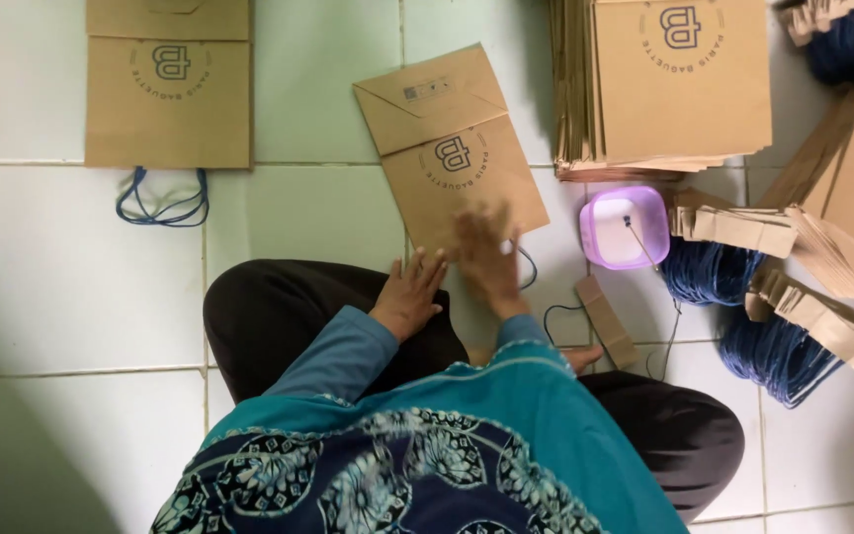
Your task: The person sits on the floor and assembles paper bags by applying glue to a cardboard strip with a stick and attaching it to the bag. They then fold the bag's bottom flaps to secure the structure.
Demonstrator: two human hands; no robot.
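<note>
A flat brown paper bag [447, 138] lies on the tiled floor in front of me, its folded bottom flap away from me. My right hand [489, 259] is blurred and rests on the bag's near edge, fingers spread. My left hand [409, 294] lies open just left of it, fingertips near the bag's near corner, above my knee. A dark cord [529, 267] curls out beside my right hand. Whether my right hand pinches the cord is hidden by blur.
A finished bag with blue cord handles [168, 84] lies at far left. A tall stack of bags [664, 84] stands at the back right. A small pink tub [625, 227], card strips [608, 321] and bundles of blue cords [709, 272] sit to the right.
</note>
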